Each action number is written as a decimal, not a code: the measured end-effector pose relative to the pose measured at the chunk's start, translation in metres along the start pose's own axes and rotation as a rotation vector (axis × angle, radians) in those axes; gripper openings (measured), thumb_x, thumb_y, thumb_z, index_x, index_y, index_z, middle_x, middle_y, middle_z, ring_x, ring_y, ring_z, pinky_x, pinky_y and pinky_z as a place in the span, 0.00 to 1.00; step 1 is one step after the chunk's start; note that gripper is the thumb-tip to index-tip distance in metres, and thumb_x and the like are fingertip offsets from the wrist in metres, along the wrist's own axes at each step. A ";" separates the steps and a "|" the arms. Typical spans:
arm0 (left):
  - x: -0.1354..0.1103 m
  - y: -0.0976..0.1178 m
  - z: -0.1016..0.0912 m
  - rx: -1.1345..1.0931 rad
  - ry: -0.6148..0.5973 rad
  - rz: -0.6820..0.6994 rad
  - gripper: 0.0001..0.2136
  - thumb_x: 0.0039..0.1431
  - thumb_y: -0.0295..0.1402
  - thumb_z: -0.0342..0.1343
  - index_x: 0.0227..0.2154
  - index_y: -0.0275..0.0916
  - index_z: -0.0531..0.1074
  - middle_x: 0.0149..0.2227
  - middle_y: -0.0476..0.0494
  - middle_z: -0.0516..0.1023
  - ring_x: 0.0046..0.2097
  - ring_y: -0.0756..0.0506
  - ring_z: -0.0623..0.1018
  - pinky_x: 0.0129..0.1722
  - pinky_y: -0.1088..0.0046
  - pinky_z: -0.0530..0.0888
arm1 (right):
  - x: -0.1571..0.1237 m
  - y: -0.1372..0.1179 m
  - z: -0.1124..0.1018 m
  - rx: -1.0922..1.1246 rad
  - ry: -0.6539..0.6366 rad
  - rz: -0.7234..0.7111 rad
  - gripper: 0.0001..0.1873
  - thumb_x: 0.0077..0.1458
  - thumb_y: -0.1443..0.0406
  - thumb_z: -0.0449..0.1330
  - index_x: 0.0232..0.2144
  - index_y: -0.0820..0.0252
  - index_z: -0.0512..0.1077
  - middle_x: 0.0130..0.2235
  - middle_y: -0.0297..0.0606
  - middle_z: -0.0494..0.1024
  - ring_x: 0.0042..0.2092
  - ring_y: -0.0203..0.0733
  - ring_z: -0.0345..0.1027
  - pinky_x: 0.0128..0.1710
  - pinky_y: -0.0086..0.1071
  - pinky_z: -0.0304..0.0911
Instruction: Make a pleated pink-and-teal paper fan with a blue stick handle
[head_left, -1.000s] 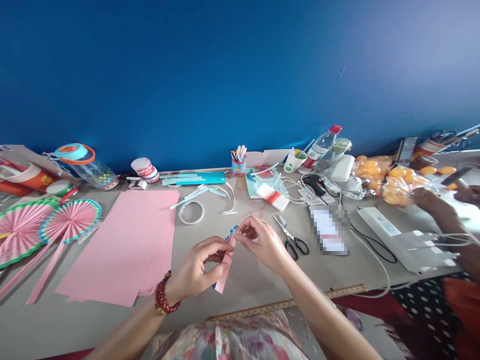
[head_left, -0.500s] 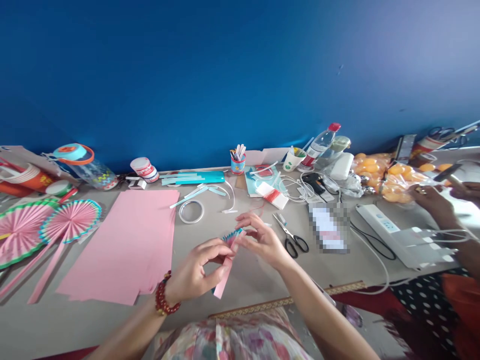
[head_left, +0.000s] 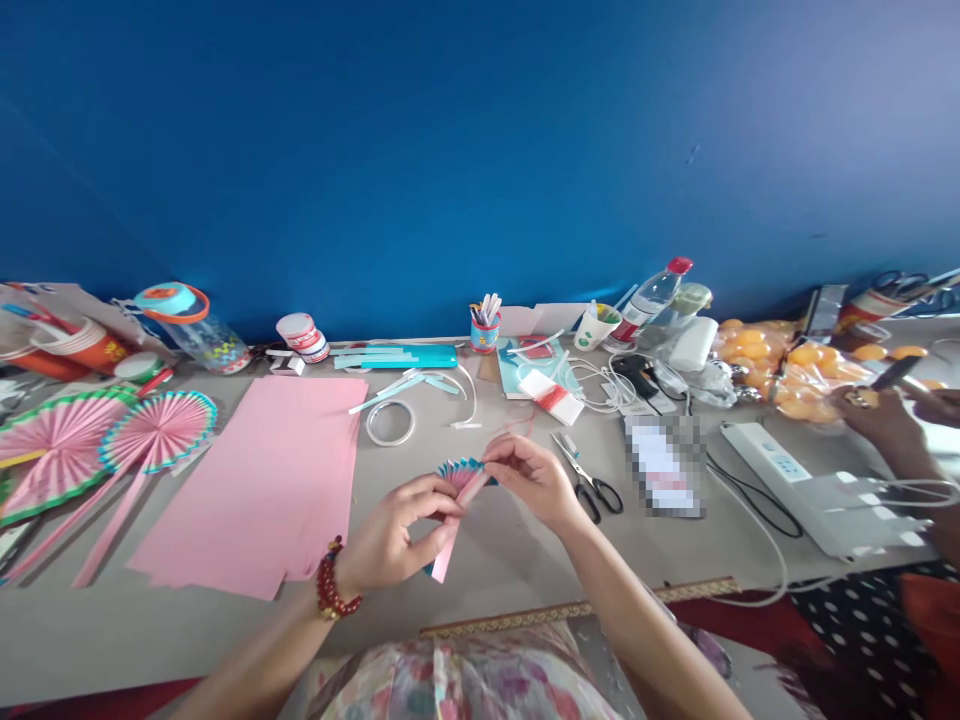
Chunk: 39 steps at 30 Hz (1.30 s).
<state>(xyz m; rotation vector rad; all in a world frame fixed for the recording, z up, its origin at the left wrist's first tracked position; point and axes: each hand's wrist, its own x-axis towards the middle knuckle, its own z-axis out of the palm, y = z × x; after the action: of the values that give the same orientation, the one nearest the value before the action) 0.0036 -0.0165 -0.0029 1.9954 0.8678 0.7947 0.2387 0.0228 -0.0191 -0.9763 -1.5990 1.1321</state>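
Between my hands is a small pleated paper fan point(head_left: 456, 478), pink with a blue zigzag edge. A pink paper strip point(head_left: 444, 562) hangs down from it. My left hand point(head_left: 401, 530), with a red bead bracelet at the wrist, pinches the fan's lower part between thumb and fingers. My right hand point(head_left: 534, 480) grips the fan's upper right corner with its fingertips. Part of the folds is hidden behind the fingers. Black-handled scissors point(head_left: 589, 480) lie on the table just right of my right hand.
To the left lie a stack of pink paper point(head_left: 255, 480) and opened round fans point(head_left: 161, 430). A tape roll point(head_left: 390, 423), blue strips point(head_left: 405, 385) and a thread-wound card point(head_left: 551, 396) lie behind. A phone point(head_left: 664, 465), power strip point(head_left: 780, 480) and another person's hand point(head_left: 874, 415) are right.
My right hand's fingers have closed in to pinch the fan's upper corner, and the pleats show spread a little wider. The whole view has shifted slightly.
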 end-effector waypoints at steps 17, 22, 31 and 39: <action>0.002 -0.076 -0.035 0.789 0.342 -0.118 0.11 0.64 0.32 0.53 0.48 0.40 0.71 0.50 0.36 0.74 0.52 0.36 0.73 0.52 0.53 0.72 | -0.009 0.017 -0.024 -0.542 -0.238 -0.159 0.07 0.62 0.64 0.58 0.41 0.52 0.76 0.45 0.39 0.79 0.46 0.45 0.74 0.48 0.39 0.68; 0.002 -0.100 -0.040 0.955 0.263 -0.167 0.09 0.61 0.27 0.52 0.42 0.40 0.73 0.50 0.35 0.74 0.51 0.34 0.72 0.48 0.53 0.71 | -0.007 0.013 -0.028 -0.552 -0.244 -0.178 0.08 0.62 0.61 0.60 0.43 0.52 0.76 0.46 0.40 0.79 0.49 0.47 0.73 0.49 0.41 0.67; 0.010 -0.064 -0.039 0.696 0.237 -0.033 0.07 0.68 0.31 0.48 0.39 0.40 0.71 0.41 0.43 0.77 0.48 0.41 0.73 0.49 0.61 0.70 | -0.003 -0.004 0.001 -0.406 -0.036 -0.148 0.10 0.62 0.65 0.57 0.46 0.53 0.73 0.43 0.41 0.78 0.46 0.45 0.73 0.47 0.39 0.68; 0.008 -0.009 -0.025 0.491 0.257 0.055 0.05 0.68 0.27 0.47 0.41 0.41 0.66 0.40 0.46 0.76 0.46 0.45 0.75 0.58 0.57 0.67 | 0.006 -0.012 0.050 -0.162 0.125 -0.078 0.14 0.61 0.63 0.60 0.49 0.53 0.71 0.45 0.41 0.78 0.45 0.43 0.75 0.48 0.39 0.71</action>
<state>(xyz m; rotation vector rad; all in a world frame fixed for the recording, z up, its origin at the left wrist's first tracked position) -0.0139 0.0040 0.0027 2.3812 1.2568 0.9517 0.1881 0.0131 -0.0140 -1.0593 -1.6310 0.8823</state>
